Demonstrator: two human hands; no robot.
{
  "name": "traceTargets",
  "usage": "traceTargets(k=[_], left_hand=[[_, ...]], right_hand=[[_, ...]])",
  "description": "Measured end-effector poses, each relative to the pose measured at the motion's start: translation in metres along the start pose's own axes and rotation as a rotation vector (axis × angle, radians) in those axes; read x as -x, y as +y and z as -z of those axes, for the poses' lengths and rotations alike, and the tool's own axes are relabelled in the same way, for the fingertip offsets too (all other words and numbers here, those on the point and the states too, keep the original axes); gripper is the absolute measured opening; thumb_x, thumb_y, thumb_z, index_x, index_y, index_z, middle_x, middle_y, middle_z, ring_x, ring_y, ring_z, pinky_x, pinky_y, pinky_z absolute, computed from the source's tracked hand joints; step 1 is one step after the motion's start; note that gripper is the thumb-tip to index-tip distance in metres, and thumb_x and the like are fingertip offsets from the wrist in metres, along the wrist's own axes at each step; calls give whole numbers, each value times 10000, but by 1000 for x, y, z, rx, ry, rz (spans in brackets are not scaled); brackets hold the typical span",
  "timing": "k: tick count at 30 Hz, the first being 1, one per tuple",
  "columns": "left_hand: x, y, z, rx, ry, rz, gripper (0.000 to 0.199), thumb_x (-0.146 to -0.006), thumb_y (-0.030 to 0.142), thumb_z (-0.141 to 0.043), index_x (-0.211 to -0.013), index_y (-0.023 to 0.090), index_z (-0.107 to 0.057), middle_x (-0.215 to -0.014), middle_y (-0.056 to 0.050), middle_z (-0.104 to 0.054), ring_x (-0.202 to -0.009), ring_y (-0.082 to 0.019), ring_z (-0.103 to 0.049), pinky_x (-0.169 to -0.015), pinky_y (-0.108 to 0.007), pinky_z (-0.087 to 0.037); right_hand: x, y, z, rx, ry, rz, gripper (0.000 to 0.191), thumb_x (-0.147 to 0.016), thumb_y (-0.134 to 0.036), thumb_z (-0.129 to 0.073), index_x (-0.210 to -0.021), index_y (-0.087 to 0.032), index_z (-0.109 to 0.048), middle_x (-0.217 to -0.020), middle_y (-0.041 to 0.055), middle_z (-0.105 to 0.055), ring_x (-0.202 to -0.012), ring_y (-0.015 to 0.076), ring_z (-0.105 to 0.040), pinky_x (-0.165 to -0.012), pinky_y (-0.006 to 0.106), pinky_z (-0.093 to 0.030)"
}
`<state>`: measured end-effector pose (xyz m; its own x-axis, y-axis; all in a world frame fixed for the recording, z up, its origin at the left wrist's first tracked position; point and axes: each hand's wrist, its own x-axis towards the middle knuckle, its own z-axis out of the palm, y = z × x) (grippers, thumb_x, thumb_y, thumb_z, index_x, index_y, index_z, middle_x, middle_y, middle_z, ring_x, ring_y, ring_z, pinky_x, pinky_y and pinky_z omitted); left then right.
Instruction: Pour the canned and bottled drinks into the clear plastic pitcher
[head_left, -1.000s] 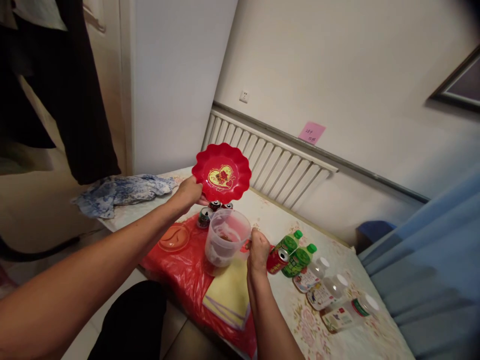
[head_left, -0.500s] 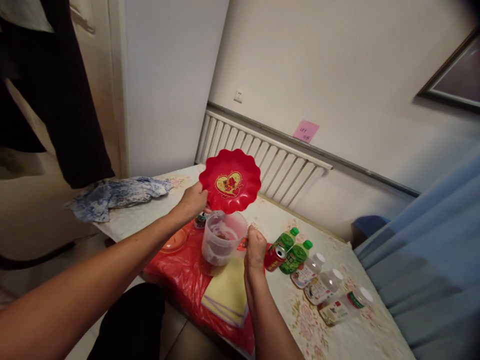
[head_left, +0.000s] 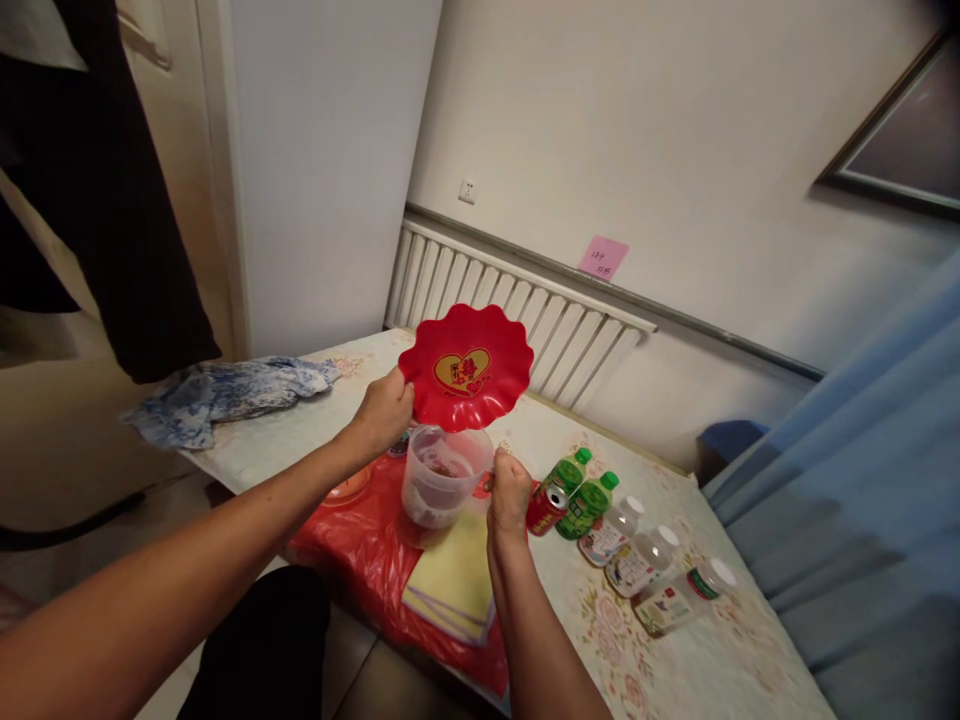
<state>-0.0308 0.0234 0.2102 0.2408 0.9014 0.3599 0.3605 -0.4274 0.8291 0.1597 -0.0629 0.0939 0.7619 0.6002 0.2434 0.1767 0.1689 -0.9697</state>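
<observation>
My left hand point(head_left: 385, 408) grips the left edge of a red scalloped plate point(head_left: 506, 350) with a gold heart on it. The plate is tilted above a clear plastic pitcher point(head_left: 435, 495), which has some liquid inside. My right hand point(head_left: 510, 492) is closed around the pitcher's handle, on its right side. Beneath the pitcher lie a red plastic sheet point(head_left: 360, 560) and a folded yellow cloth point(head_left: 454, 580). An orange dish point(head_left: 349, 487) sits on the sheet, partly behind my left forearm.
Right of the pitcher stand a red can point(head_left: 547, 508), two green bottles point(head_left: 587, 505) and several clear bottles point(head_left: 637, 560). A blue-white cloth point(head_left: 232, 393) lies at the table's point(head_left: 750, 660) left end. Behind are a radiator point(head_left: 510, 310) and a blue curtain point(head_left: 862, 480).
The red plate has shifted slightly right and turned a little in my left hand's grip. My right hand still holds the pitcher, and the view has shifted slightly.
</observation>
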Motion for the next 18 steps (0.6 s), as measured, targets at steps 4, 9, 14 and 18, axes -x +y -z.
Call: traceTargets(k=[4,9,14,18], left_hand=[[3,-3,-3,-76,84,-121,289,-874,208,-379,-1043,175,-611,-783,-54,-707,-733,-233,-701,-714,-313,-553],[10,3,-5,-105,155,-212,259,-868,218,-402,-996,197,-626,-834,-60,-717,-847,-250,-691,-787,-322,-533],[17,5,-7,-151,181,-245,252,-870,217,-398,-985,196,-621,-825,-67,-711,-827,-252,-688,-796,-323,-514],[20,5,-9,-181,175,-287,288,-885,217,-361,-1033,179,-605,-857,-84,-712,-800,-257,-684,-791,-346,-508]], right_hand=[[2,-4,2,9,14,-8,392,-805,-478,-533,-513,-244,-417,-433,-68,-405,-446,122,-392,-455,256,-323],[3,-8,4,23,24,-4,394,-819,-474,-529,-520,-241,-422,-435,-66,-421,-448,120,-389,-456,256,-324],[4,-10,6,19,17,-2,388,-821,-473,-525,-525,-243,-424,-439,-65,-427,-449,120,-388,-455,257,-319],[4,-11,7,2,19,12,390,-814,-477,-531,-521,-243,-422,-438,-69,-422,-447,119,-389,-458,256,-317]])
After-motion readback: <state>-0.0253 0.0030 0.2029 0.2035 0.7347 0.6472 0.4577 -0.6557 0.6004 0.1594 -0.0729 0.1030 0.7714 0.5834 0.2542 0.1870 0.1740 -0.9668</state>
